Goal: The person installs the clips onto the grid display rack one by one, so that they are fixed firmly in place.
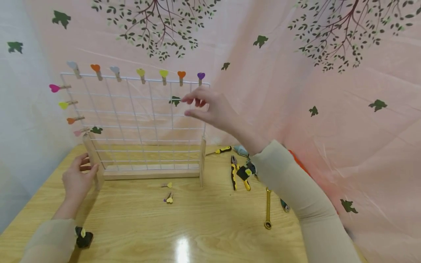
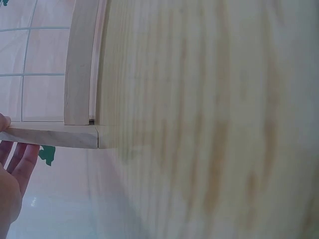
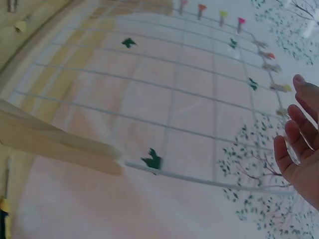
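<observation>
A white wire grid (image 1: 128, 78) stands upright in a wooden stand (image 1: 151, 175). My left hand (image 1: 78, 179) holds the stand's left post (image 2: 55, 137), thumb on one side and fingers on the other in the left wrist view. Heart-topped clothespins line the grid's top and left edges, with a purple-heart clothespin (image 1: 201, 76) at the top right end. Just below that one, my right hand (image 1: 213, 106) is raised in front of the grid, thumb and fingers apart, holding nothing. In the right wrist view its bent fingers (image 3: 299, 134) show near the pegged top edge.
Loose clothespins (image 1: 169, 200) lie on the wooden table (image 1: 210, 226) before the stand. To the right are a screwdriver (image 1: 223, 150), pliers (image 1: 234, 173) and a gold wrench (image 1: 268, 210). A black object (image 1: 84, 239) sits by the left sleeve. Printed fabric (image 1: 263, 91) hangs behind.
</observation>
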